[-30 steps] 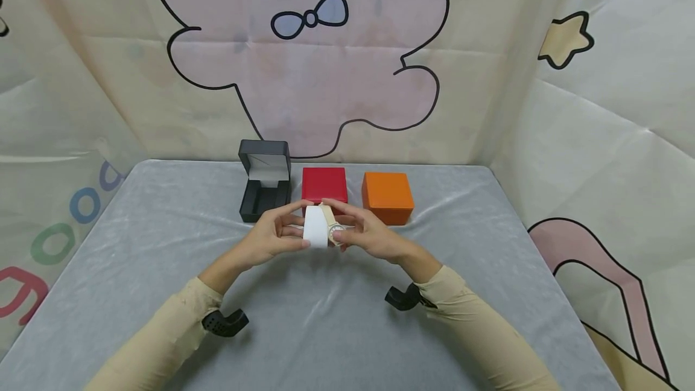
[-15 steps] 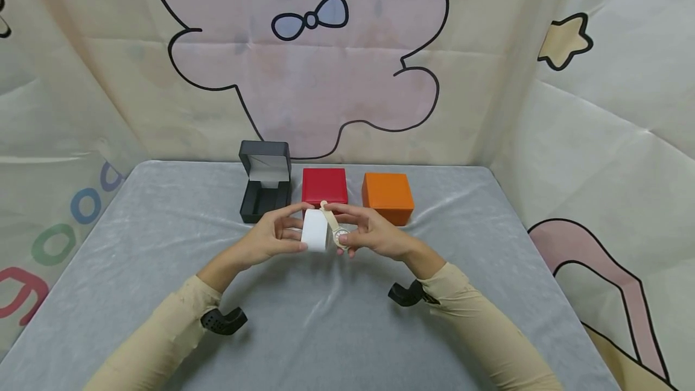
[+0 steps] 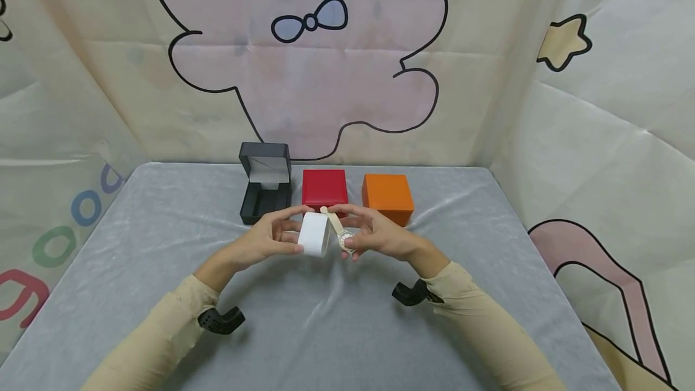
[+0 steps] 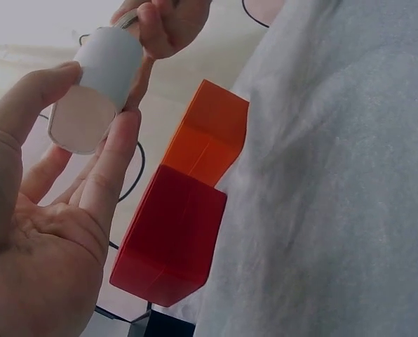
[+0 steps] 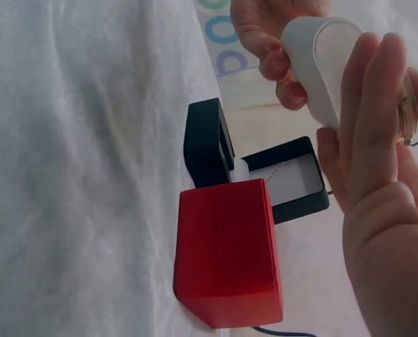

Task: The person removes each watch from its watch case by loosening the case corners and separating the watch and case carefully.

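Observation:
Above the table's middle, my left hand (image 3: 260,239) holds a white rounded watch cushion (image 3: 314,235) between thumb and fingers. The left wrist view shows the flat, pale oval end of the cushion (image 4: 83,119). My right hand (image 3: 382,237) pinches a cream-strapped wristwatch (image 3: 339,228) just to the right of the cushion. Its strap hangs unwrapped at a slant, with the dial near my right thumb. From the right wrist, fingers (image 5: 377,105) hide most of the watch, leaving a metal edge (image 5: 407,116) visible.
Along the table's back stand a black watch box (image 3: 250,201) with its lid raised, a closed red box (image 3: 324,184) and a closed orange box (image 3: 388,192). Grey cloth (image 3: 326,330) covers the table. Printed curtains (image 3: 478,65) enclose the back and sides.
The watch has come away from the cushion's side toward the right and down, opening a gap between them. The cushion has tilted and shifted slightly down and left. Both hands have drifted slightly apart.

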Available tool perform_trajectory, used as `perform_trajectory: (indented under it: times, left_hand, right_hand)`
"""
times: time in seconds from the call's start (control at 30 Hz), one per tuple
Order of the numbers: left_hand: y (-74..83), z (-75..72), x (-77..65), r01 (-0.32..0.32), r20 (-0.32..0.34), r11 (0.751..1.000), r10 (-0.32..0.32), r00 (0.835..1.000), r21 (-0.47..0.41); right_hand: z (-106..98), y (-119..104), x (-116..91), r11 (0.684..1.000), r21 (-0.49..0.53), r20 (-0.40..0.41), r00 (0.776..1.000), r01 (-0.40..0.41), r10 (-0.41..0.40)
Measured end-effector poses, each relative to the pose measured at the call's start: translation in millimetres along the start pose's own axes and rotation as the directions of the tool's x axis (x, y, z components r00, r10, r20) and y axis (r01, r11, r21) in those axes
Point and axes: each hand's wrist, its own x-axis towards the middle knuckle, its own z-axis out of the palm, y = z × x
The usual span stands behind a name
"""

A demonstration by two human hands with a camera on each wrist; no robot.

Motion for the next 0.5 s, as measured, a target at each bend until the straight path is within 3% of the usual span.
perform_trajectory:
  times: [0.2, 0.5]
  left_hand:
    - [-1.6, -7.3, -3.2, -0.024, -0.124, 1.000, 0.024, 0.992, 0.000]
    - [-3.4, -11.0, -5.1, -0.031, -0.180, 0.998, 0.041, 0.983, 0.061]
  right_hand:
    - [-6.2, 5.8, -9.4, 0.999, 0.051, -0.083, 0.997, 0.012, -0.008]
    - [-4.2, 10.8, -10.3, 0.999, 0.022, -0.235, 0.971, 0.037, -0.030]
